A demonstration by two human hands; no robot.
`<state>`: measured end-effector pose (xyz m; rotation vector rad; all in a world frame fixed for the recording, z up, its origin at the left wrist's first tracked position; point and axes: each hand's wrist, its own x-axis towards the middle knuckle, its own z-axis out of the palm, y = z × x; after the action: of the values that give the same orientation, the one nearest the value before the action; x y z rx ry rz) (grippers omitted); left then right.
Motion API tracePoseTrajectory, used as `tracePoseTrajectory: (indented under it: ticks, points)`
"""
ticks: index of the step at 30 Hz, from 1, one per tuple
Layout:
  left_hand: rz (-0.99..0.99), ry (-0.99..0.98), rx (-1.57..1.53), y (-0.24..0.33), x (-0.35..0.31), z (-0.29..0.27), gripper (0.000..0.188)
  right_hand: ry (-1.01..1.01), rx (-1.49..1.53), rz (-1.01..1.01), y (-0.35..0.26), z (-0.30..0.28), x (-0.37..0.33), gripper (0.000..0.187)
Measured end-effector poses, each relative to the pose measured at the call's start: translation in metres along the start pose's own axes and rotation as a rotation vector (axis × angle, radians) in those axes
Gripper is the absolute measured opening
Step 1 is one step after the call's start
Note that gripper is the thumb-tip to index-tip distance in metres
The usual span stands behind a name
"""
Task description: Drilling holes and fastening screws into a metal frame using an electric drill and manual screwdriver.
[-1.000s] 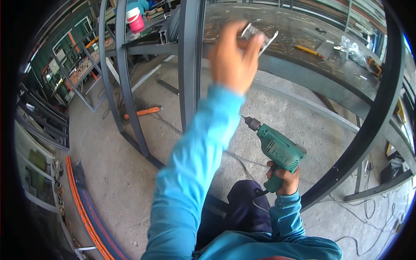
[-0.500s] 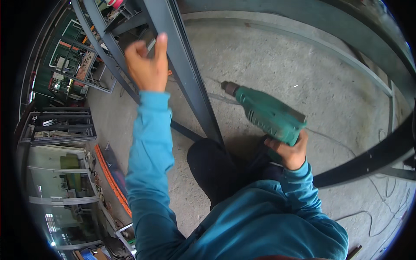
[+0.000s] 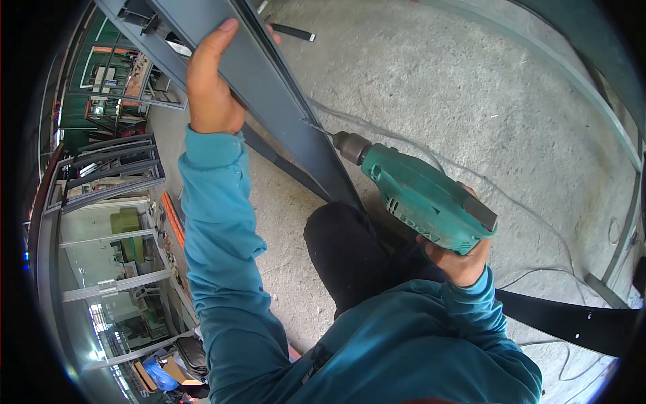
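Observation:
My left hand [image 3: 214, 87] is wrapped around a dark grey metal frame bar [image 3: 279, 108], thumb along its upper face and fingertips showing past the far edge. The bar slants from the upper left down to my knee. In my right hand [image 3: 464, 266] is a green power drill [image 3: 420, 192], held by its handle and pointing left. A thin drill bit [image 3: 317, 128] sticks out of the chuck [image 3: 351, 147], its tip at the bar's right side. Whether the tip has entered the metal cannot be made out.
A grey cord [image 3: 525, 205] trails over the concrete floor [image 3: 417, 74]. A short dark bar [image 3: 294, 31] lies beyond the frame. At right runs a black curved bar [image 3: 558, 316]. Glazed panels [image 3: 111, 286] and an orange strip [image 3: 173, 219] are at left.
My left hand has gone from raised beside the frame to gripping the bar. The drill has moved slightly right and down, while its bit now meets the bar's side, which has shifted in view.

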<state>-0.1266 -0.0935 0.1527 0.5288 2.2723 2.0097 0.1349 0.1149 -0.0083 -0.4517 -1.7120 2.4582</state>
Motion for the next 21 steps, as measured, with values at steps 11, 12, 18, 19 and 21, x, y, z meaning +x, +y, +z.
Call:
tracePoseTrajectory:
  ticks: [11,12,18,19,21]
  points:
    - [0.01,0.108,-0.038,-0.003,-0.001,0.003,0.049,-0.029,-0.009,-0.025,0.011,-0.004,0.003,0.083]
    - [0.009,0.107,-0.039,-0.002,-0.001,0.004,0.049,-0.028,-0.009,-0.024,0.011,-0.004,0.002,0.083]
    - [0.04,0.111,-0.057,-0.001,-0.001,0.006,0.048,-0.029,0.004,-0.031,0.012,-0.004,0.002,0.08]
    - [0.057,0.146,-0.065,-0.002,-0.001,0.008,0.046,-0.039,-0.02,-0.067,0.011,-0.004,0.003,0.08]
    - [0.076,0.188,-0.072,-0.005,-0.001,0.009,0.044,-0.056,-0.047,-0.104,0.005,-0.005,0.005,0.08]
